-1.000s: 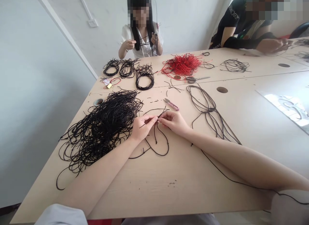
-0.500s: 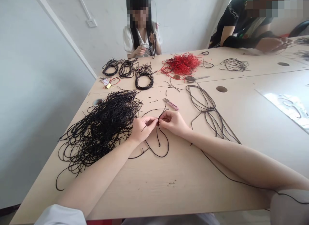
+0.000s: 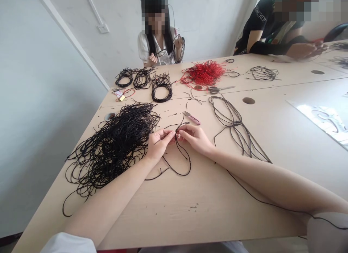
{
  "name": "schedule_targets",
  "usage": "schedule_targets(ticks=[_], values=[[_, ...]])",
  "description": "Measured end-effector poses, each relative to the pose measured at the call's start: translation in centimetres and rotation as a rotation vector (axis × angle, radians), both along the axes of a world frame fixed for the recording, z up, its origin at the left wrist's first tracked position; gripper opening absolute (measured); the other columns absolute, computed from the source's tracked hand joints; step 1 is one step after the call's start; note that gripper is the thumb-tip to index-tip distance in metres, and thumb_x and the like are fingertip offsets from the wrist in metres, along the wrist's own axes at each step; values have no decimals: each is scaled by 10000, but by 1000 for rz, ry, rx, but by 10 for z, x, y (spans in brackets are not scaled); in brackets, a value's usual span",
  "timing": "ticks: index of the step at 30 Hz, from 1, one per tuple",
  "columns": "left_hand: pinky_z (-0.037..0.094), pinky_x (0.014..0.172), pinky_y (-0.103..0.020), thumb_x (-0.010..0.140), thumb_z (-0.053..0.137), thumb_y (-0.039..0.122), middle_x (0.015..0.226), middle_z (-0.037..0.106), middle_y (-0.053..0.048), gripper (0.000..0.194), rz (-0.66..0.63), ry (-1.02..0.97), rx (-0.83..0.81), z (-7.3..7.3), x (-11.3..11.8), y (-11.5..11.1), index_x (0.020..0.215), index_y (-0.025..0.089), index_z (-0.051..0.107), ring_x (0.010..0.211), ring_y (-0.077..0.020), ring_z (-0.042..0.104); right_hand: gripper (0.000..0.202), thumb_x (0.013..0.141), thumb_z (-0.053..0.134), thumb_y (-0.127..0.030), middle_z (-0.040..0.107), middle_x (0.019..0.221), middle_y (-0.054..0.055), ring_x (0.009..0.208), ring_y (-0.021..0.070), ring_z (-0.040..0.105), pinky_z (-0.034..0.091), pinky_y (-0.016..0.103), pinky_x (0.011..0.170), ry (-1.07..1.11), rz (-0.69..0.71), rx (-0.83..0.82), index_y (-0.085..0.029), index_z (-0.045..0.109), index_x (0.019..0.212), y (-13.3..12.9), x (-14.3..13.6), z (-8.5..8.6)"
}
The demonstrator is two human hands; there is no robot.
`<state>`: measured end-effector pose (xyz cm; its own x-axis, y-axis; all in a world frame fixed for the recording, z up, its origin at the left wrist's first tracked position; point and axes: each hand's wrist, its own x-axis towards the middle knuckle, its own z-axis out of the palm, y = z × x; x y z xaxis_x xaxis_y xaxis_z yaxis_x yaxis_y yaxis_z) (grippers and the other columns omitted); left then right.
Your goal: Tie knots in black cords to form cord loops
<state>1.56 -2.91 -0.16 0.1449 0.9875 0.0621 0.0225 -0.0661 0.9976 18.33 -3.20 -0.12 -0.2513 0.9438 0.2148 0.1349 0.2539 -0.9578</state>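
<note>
Between my hands is a thin black cord (image 3: 189, 162), its loop hanging down onto the table and short ends sticking up above the fingers. My left hand (image 3: 160, 142) pinches it with thumb and forefinger. Close beside, my right hand (image 3: 196, 137) is closed on the same cord, fingertips almost meeting the left ones. Whether a knot sits between the fingertips is too small to tell. Left of my hands lies a big tangled pile of black cords (image 3: 116, 144). Just beyond my right hand are small pink-handled thread snips (image 3: 192, 117).
A bundle of longer dark cord (image 3: 236, 124) lies to the right. Farther back are coiled black cords (image 3: 162, 91), a red cord heap (image 3: 203, 72) and scissors (image 3: 220, 89). One person (image 3: 156, 46) handles cord across the table (image 3: 174, 213); another person (image 3: 261, 32) sits at the far right.
My fingertips have shifted slightly left with the cord, and its hanging end has swung right. Across the table, the person's hands have moved apart with their cord.
</note>
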Motion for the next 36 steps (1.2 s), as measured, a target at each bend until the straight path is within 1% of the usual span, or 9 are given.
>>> schedule_targets(ticks=[4, 9, 15, 18, 24, 27, 31, 33, 36], values=[[544, 702, -298, 754, 686, 394, 782, 696, -60, 262, 16, 30, 41, -3, -1, 2, 815, 139, 677, 708, -154, 647, 216, 871, 491, -336, 636, 764, 25, 702, 138, 565, 452, 274, 658, -16, 45, 9, -182, 638, 835, 3, 1, -1], [524, 713, -300, 802, 630, 392, 783, 677, -47, 237, -27, 159, 129, -4, -2, 1, 835, 160, 659, 726, -163, 635, 232, 839, 542, -380, 615, 692, 18, 625, 134, 520, 406, 272, 591, -70, -19, -3, -179, 626, 758, 6, 3, -6], [488, 681, -276, 881, 524, 356, 798, 655, -34, 187, -54, 386, 288, 1, -2, -2, 862, 187, 601, 727, -154, 616, 167, 812, 534, -301, 555, 596, -12, 557, 118, 461, 353, 258, 538, -137, -19, -40, -183, 573, 701, 6, 4, -3], [476, 676, -267, 895, 501, 341, 797, 649, -34, 179, -53, 426, 348, 4, -2, -2, 853, 190, 586, 734, -152, 615, 152, 787, 533, -257, 522, 570, -24, 539, 111, 429, 324, 253, 518, -173, -40, -38, -187, 538, 652, 4, 2, 1], [482, 673, -261, 886, 518, 369, 779, 644, -30, 197, 41, 365, 361, 4, -1, -2, 866, 188, 593, 714, -142, 608, 161, 816, 521, -286, 542, 570, -23, 526, 113, 455, 355, 254, 522, -83, -29, -88, -194, 534, 684, 2, -1, 1], [493, 679, -264, 856, 562, 403, 812, 640, -37, 224, 82, 229, 308, 2, -1, -2, 904, 186, 595, 715, -139, 603, 206, 828, 547, -359, 584, 623, -3, 588, 128, 511, 402, 268, 583, -29, -2, -70, -189, 584, 717, 2, 0, 0], [497, 666, -264, 862, 545, 432, 969, 611, -63, 310, 114, 31, 208, 0, -3, 1, 1072, 206, 525, 772, -140, 599, 248, 834, 548, -406, 587, 665, 6, 646, 136, 529, 422, 274, 640, 46, 10, -119, -183, 629, 762, 4, 3, -1], [492, 696, -270, 897, 480, 441, 1044, 591, -79, 312, 200, 14, 224, 1, -5, 3, 1109, 213, 514, 855, -154, 590, 252, 837, 543, -408, 576, 668, 3, 650, 129, 520, 417, 268, 646, 82, 3, -168, -180, 634, 778, 4, 4, -2], [468, 809, -311, 912, 456, 428, 1085, 581, -81, 282, 352, 118, 367, 6, -8, 3, 1060, 219, 574, 971, -181, 554, 251, 820, 565, -422, 551, 663, -5, 620, 114, 489, 397, 253, 606, 151, -14, -230, -180, 612, 775, 6, 4, -4]])
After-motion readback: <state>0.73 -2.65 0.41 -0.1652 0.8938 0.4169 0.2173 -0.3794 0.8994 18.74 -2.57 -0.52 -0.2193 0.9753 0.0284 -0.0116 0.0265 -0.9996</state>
